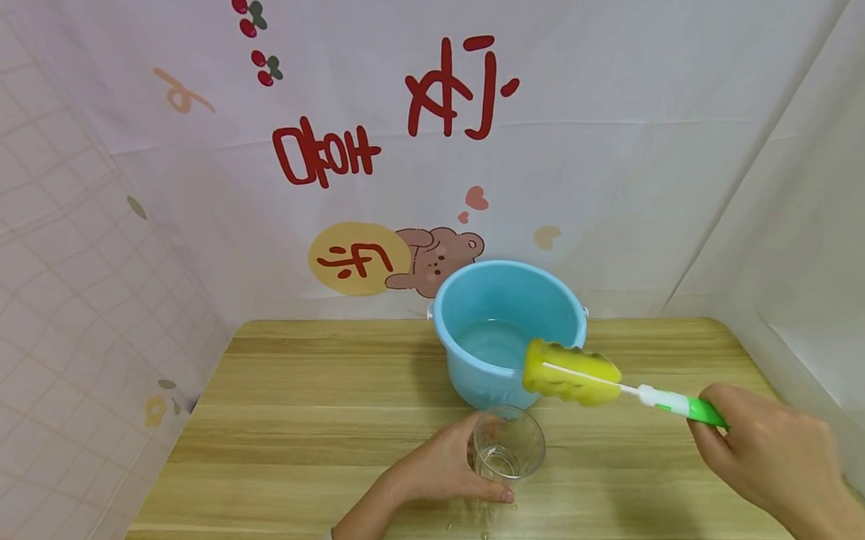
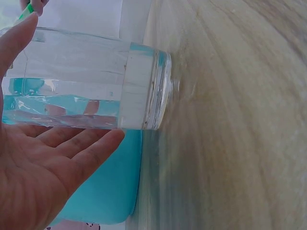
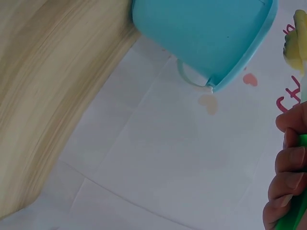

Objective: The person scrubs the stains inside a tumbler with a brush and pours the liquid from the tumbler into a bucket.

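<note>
A clear drinking glass [image 1: 508, 451] stands upright, its base right at the tabletop. My left hand [image 1: 449, 460] holds it from the side, thumb in front and fingers round the far side, as the left wrist view shows with the hand [image 2: 43, 167] beside the glass [image 2: 86, 81]. My right hand [image 1: 773, 449] grips the green handle of a sponge brush [image 1: 572, 374] with a yellow head. That head is raised, overlapping the near rim of a light blue bucket [image 1: 482, 383] in the head view. Curled fingers [image 3: 288, 184] wrap the green handle in the right wrist view.
Shallow water [image 1: 494, 344] lies in the bucket, which stands at the back of the wood-grain table [image 1: 313, 409]. Drops of water [image 1: 485, 536] are on the tabletop near the glass. White printed cloth [image 1: 621, 189] hangs behind the table and along both sides.
</note>
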A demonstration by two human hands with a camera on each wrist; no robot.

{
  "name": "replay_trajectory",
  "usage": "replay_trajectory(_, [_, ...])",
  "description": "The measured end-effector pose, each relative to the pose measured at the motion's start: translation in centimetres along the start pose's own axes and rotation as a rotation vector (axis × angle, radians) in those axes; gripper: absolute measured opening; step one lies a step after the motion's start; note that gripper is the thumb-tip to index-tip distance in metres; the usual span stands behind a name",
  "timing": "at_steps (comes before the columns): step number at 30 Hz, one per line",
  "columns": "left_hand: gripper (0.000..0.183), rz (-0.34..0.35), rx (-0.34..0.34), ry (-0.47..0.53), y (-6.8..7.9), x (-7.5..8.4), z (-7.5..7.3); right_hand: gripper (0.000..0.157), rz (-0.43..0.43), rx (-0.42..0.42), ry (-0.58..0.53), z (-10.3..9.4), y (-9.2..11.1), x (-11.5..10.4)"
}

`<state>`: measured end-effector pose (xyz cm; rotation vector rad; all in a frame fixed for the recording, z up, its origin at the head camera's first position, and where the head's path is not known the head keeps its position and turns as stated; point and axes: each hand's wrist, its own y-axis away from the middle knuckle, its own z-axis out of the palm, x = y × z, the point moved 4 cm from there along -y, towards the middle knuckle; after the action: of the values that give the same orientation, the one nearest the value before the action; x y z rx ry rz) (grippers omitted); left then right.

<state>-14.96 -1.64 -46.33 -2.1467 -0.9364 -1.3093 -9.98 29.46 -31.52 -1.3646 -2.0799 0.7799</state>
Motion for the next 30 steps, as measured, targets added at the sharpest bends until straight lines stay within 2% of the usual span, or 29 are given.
replay_trajectory(5, [0.085,0.01,0.001,-0.004,0.0,0.1,0.0,0.028,-0.004,-0.041,-0.005,0.3,-0.2,-0.3])
replay_trajectory(12, [0.084,0.039,-0.005,0.031,0.0,0.1,0.1,0.027,-0.073,-0.08,-0.004,1.0,-0.3,-0.6])
replay_trajectory(20, [0.082,0.067,0.004,0.015,0.0,0.0,0.2,0.028,-0.201,0.046,-0.072,0.8,-1.7,-2.1])
replay_trajectory(25, [0.086,0.061,-0.009,0.01,-0.1,0.1,0.0,0.027,-0.257,0.07,-0.082,0.5,-2.4,-2.8])
replay_trajectory(30, [0.086,0.069,-0.009,0.016,-0.1,0.3,0.0,0.026,-0.289,0.058,-0.075,0.4,-2.8,-3.0])
